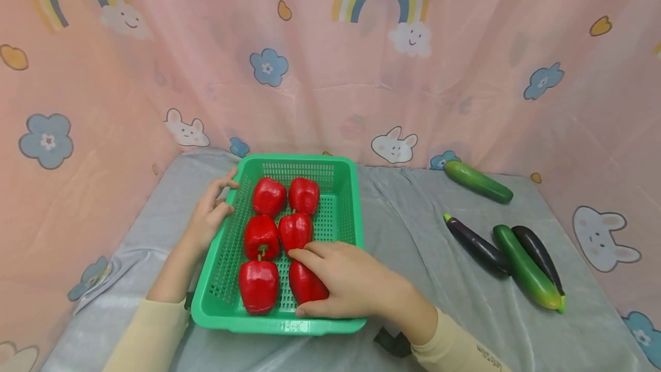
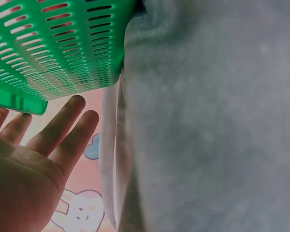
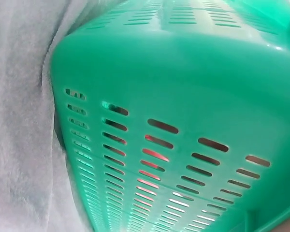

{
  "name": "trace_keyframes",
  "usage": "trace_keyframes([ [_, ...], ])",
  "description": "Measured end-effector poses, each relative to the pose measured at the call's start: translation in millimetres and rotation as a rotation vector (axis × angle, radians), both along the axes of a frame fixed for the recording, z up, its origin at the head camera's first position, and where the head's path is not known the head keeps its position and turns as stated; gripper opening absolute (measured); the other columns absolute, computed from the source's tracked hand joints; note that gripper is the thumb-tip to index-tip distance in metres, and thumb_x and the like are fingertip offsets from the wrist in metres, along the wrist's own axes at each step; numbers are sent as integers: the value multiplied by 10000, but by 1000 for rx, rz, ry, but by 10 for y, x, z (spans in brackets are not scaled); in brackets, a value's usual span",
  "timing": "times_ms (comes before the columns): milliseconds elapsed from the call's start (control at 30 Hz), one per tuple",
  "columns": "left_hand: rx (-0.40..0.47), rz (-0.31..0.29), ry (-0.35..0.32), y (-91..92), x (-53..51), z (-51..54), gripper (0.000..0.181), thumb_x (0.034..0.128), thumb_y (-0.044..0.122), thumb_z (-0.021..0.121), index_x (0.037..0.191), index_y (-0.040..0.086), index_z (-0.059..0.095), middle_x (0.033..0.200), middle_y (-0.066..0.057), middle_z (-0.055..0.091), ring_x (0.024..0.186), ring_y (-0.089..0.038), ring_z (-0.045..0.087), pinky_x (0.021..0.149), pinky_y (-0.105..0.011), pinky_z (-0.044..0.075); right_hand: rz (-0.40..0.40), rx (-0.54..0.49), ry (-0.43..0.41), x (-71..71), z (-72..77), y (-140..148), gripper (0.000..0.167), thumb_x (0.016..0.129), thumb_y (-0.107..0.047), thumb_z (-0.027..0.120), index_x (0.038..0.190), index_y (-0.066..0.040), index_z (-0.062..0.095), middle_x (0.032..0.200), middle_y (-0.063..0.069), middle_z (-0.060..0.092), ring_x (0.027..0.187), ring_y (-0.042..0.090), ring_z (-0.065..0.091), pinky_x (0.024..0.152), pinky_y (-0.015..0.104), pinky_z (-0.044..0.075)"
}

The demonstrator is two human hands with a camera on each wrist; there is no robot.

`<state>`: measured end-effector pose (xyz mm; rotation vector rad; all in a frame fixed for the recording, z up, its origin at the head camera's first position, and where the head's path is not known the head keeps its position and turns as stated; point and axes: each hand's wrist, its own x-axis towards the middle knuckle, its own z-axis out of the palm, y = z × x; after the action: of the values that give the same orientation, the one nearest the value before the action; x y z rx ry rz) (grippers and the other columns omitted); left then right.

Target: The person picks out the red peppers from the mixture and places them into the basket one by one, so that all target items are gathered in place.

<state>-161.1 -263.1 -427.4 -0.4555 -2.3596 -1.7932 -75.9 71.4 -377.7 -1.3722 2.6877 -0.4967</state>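
Observation:
A green plastic basket (image 1: pixel 273 325) with slotted walls holds several red bell peppers (image 1: pixel 259 289) in two columns. My right hand (image 1: pixel 356 283) reaches over the near right corner and grips the nearest red bell pepper (image 1: pixel 306 281) of the right column between thumb and fingers. Its palm side is hidden. At the basket's left rim, my left hand (image 1: pixel 206 217) touches the edge with extended fingers; the left wrist view shows the fingers (image 2: pixel 63 128) spread beside the slotted wall. In the right wrist view the basket's side wall (image 3: pixel 150 67) fills most of the picture, with the hand out of sight.
On the grey cloth (image 1: pixel 408 228) to the right lie a dark eggplant (image 1: pixel 477 245), a second eggplant (image 1: pixel 539 254), a green zucchini (image 1: pixel 527 268) between them, and another zucchini (image 1: pixel 477 181) farther back. A pink printed curtain (image 1: pixel 320 102) hangs behind and at both sides.

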Motion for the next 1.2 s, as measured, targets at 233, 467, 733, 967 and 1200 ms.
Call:
trace_keyframes([
  [233, 28, 5, -16, 10, 12, 13, 472, 890, -76, 433, 1352, -75, 524, 1768, -121, 334, 1012, -115, 731, 793, -247, 596, -1, 49, 27, 14, -6, -18, 870, 920, -655, 757, 1599, -157, 538, 1414, 3, 662, 1260, 171, 637, 1041, 397, 572],
  [467, 22, 17, -6, 23, 17, 4, 473, 880, -81, 446, 1344, -69, 542, 1755, -118, 359, 1009, -105, 725, 816, -234, 586, -4, 58, 27, 33, -8, -26, 861, 926, -646, 756, 1597, -151, 542, 1418, 2, 663, 1256, 164, 640, 1033, 394, 572],
  [733, 10, 25, 7, 15, 33, 17, 474, 879, -87, 444, 1342, -69, 546, 1750, -125, 367, 960, -104, 727, 811, -221, 574, 8, 17, 3, 42, 4, -47, 880, 920, -629, 772, 1610, -144, 520, 1446, 19, 642, 1286, 185, 627, 1011, 401, 593],
  [967, 11, 22, -3, 12, 42, 38, 471, 889, -80, 445, 1349, -64, 542, 1755, -124, 356, 1000, -121, 716, 823, -223, 566, 15, -10, -1, 40, 15, -72, 913, 918, -619, 783, 1630, -130, 486, 1504, 37, 607, 1352, 201, 596, 1041, 406, 582],
  [1200, -17, 25, 23, 24, 26, 10, 453, 902, -83, 447, 1341, -55, 553, 1746, -124, 374, 1132, -370, 693, 836, -216, 550, 13, -2, 9, 45, -9, -60, 902, 934, -631, 762, 1629, -129, 482, 1494, 33, 614, 1341, 198, 605, 1072, 398, 562],
])
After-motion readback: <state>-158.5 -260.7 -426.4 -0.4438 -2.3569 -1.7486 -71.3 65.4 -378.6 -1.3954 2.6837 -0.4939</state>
